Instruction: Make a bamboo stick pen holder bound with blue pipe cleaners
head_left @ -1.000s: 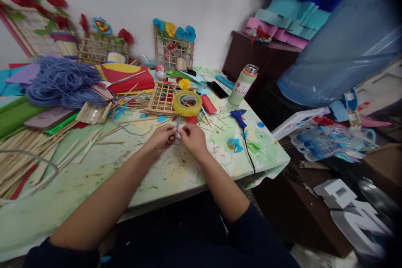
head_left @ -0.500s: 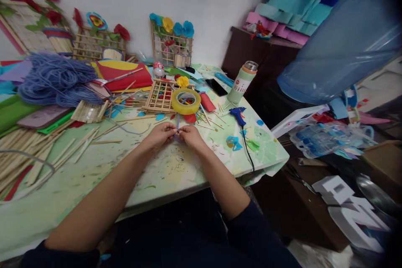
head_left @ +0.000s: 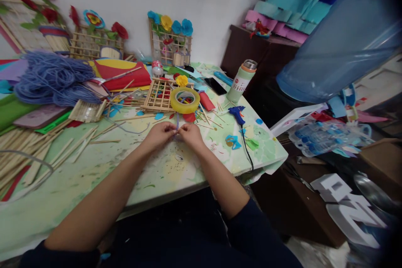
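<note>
My left hand (head_left: 161,133) and my right hand (head_left: 189,133) meet over the green-stained table (head_left: 94,167). Both pinch a short piece of purple-blue yarn (head_left: 177,124) that sticks up between their fingertips. Just beyond them lies a yellow tape roll (head_left: 185,100) leaning on a small wooden lattice frame (head_left: 158,95). A big tangle of the same purple-blue yarn (head_left: 52,78) sits at the far left.
A blue glue gun (head_left: 236,113) with a black cord lies right of my hands, near a green bottle (head_left: 240,81) and a black phone (head_left: 215,86). Wooden sticks (head_left: 28,155) pile at the left. Flower-decorated frames (head_left: 169,42) lean on the wall. A large blue water jug (head_left: 342,42) stands right.
My hands have drawn closer together on the yarn and stayed in place; the view has shifted slightly to the right.
</note>
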`<control>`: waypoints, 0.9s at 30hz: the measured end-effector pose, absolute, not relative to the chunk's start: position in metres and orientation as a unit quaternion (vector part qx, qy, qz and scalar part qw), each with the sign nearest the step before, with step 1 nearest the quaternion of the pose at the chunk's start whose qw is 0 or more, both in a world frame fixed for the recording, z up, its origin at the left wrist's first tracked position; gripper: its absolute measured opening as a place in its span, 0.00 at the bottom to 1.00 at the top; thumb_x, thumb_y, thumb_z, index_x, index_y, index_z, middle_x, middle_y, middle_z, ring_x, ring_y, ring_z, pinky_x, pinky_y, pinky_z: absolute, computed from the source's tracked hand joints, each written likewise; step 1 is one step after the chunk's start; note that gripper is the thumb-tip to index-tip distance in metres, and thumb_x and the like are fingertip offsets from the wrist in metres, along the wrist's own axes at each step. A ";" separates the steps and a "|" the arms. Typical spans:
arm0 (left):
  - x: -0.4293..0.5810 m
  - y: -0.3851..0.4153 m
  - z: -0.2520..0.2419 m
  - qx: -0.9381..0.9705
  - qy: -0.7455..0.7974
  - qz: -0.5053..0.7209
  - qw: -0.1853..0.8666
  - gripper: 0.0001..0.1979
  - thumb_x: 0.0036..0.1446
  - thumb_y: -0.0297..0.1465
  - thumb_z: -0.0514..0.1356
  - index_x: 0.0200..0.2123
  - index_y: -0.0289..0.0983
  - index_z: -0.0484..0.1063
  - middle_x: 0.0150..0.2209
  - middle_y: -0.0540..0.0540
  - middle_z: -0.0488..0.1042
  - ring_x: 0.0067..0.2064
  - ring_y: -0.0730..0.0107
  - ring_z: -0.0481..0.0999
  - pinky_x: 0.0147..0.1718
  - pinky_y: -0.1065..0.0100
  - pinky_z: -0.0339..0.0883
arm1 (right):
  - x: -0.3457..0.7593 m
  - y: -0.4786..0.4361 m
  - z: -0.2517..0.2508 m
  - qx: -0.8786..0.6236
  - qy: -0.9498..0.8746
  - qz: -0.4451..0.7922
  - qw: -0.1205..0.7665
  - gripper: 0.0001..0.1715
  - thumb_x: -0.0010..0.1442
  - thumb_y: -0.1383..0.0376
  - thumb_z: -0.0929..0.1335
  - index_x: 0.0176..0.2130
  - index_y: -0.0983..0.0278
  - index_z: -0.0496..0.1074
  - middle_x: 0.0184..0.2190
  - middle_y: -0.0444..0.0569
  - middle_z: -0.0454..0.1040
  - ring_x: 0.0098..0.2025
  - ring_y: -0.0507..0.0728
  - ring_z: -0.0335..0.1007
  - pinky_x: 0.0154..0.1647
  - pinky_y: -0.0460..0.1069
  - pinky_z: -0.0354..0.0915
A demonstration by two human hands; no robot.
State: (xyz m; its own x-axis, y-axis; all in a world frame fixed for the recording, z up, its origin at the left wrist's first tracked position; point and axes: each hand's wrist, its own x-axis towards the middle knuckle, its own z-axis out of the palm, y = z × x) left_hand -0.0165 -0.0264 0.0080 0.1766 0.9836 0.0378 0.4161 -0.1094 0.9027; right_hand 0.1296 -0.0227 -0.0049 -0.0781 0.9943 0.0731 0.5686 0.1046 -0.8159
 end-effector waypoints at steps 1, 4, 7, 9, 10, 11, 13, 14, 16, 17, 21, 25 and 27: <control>-0.018 -0.026 0.008 0.675 0.539 0.343 0.369 0.10 0.43 0.35 0.59 0.28 0.36 0.75 0.27 0.46 0.76 0.30 0.65 0.73 0.32 0.66 0.64 | 0.129 -0.023 -0.004 -0.594 -0.661 0.311 0.337 0.10 0.52 0.65 0.66 0.24 0.66 0.74 0.21 0.44 0.70 0.25 0.50 0.62 0.26 0.44 0.53; -0.021 -0.025 0.010 0.728 0.549 0.297 0.285 0.12 0.48 0.34 0.57 0.32 0.36 0.78 0.34 0.44 0.79 0.36 0.61 0.75 0.38 0.65 0.65 | 0.129 -0.025 -0.003 -0.602 -0.659 0.299 0.338 0.11 0.51 0.64 0.66 0.24 0.66 0.74 0.21 0.44 0.71 0.25 0.50 0.63 0.26 0.44 0.53; -0.024 -0.026 0.012 0.756 0.561 0.259 0.219 0.13 0.51 0.32 0.55 0.35 0.37 0.79 0.36 0.42 0.80 0.39 0.58 0.75 0.39 0.65 0.64 | 0.128 -0.027 -0.002 -0.604 -0.663 0.286 0.337 0.11 0.51 0.64 0.65 0.23 0.66 0.74 0.20 0.44 0.71 0.24 0.50 0.62 0.25 0.44 0.53; -0.025 -0.027 0.012 0.760 0.570 0.242 0.197 0.13 0.52 0.32 0.55 0.36 0.38 0.79 0.37 0.42 0.80 0.40 0.57 0.76 0.38 0.65 0.63 | 0.128 -0.027 -0.002 -0.605 -0.666 0.282 0.334 0.11 0.51 0.64 0.65 0.23 0.66 0.74 0.21 0.45 0.71 0.25 0.50 0.62 0.26 0.44 0.53; -0.025 -0.027 0.012 0.761 0.574 0.234 0.189 0.13 0.52 0.32 0.55 0.36 0.39 0.79 0.37 0.41 0.80 0.39 0.57 0.76 0.37 0.65 0.63 | 0.128 -0.028 -0.002 -0.605 -0.667 0.281 0.333 0.11 0.51 0.64 0.65 0.23 0.66 0.74 0.21 0.45 0.71 0.25 0.51 0.63 0.26 0.44 0.53; -0.026 -0.027 0.012 0.763 0.578 0.227 0.182 0.13 0.52 0.32 0.55 0.35 0.39 0.79 0.36 0.41 0.80 0.39 0.57 0.76 0.35 0.66 0.62 | 0.128 -0.028 -0.001 -0.605 -0.667 0.280 0.332 0.11 0.51 0.64 0.65 0.24 0.66 0.74 0.21 0.45 0.72 0.25 0.51 0.63 0.26 0.44 0.53; -0.027 -0.028 0.012 0.761 0.591 0.213 0.162 0.12 0.53 0.34 0.55 0.32 0.40 0.79 0.33 0.41 0.80 0.36 0.57 0.75 0.31 0.66 0.60 | 0.128 -0.029 0.001 -0.611 -0.664 0.279 0.328 0.11 0.52 0.64 0.65 0.24 0.65 0.74 0.22 0.46 0.72 0.26 0.51 0.63 0.26 0.45 0.54; -0.027 -0.028 0.012 0.759 0.598 0.209 0.151 0.11 0.53 0.35 0.56 0.30 0.40 0.78 0.32 0.41 0.79 0.35 0.57 0.75 0.29 0.67 0.58 | 0.128 -0.030 0.002 -0.615 -0.662 0.280 0.325 0.11 0.52 0.64 0.65 0.24 0.65 0.74 0.22 0.46 0.73 0.26 0.51 0.63 0.27 0.45 0.54; -0.026 -0.028 0.015 0.750 0.608 0.216 0.146 0.11 0.52 0.37 0.57 0.26 0.39 0.77 0.28 0.41 0.78 0.32 0.58 0.74 0.27 0.67 0.56 | 0.128 -0.031 0.004 -0.620 -0.659 0.281 0.320 0.11 0.52 0.63 0.65 0.24 0.65 0.75 0.22 0.46 0.73 0.26 0.51 0.63 0.27 0.45 0.54; -0.025 -0.029 0.017 0.746 0.607 0.226 0.155 0.11 0.52 0.37 0.57 0.25 0.39 0.76 0.27 0.41 0.77 0.30 0.59 0.73 0.26 0.68 0.55 | 0.128 -0.032 0.005 -0.620 -0.658 0.281 0.321 0.11 0.52 0.64 0.65 0.24 0.65 0.75 0.22 0.46 0.73 0.26 0.51 0.63 0.27 0.45 0.54; -0.015 -0.035 0.026 0.735 0.587 0.254 0.226 0.12 0.52 0.35 0.56 0.21 0.38 0.74 0.21 0.45 0.74 0.26 0.62 0.70 0.27 0.68 0.54 | 0.129 -0.029 0.003 -0.604 -0.655 0.299 0.342 0.11 0.51 0.64 0.65 0.22 0.66 0.74 0.20 0.45 0.71 0.26 0.51 0.63 0.26 0.45 0.53; -0.004 -0.048 0.031 0.751 0.576 0.246 0.208 0.12 0.55 0.34 0.53 0.26 0.38 0.74 0.25 0.44 0.75 0.29 0.61 0.72 0.28 0.67 0.55 | 0.131 -0.024 -0.001 -0.591 -0.595 0.392 0.378 0.09 0.49 0.66 0.66 0.21 0.67 0.72 0.17 0.41 0.66 0.25 0.50 0.61 0.26 0.44 0.53; 0.001 -0.056 0.031 0.770 0.571 0.230 0.165 0.13 0.57 0.34 0.51 0.30 0.38 0.74 0.29 0.42 0.77 0.32 0.59 0.73 0.29 0.67 0.55 | 0.132 -0.024 0.000 -0.586 -0.558 0.432 0.398 0.09 0.48 0.66 0.66 0.20 0.67 0.71 0.16 0.40 0.64 0.24 0.49 0.60 0.26 0.43 0.53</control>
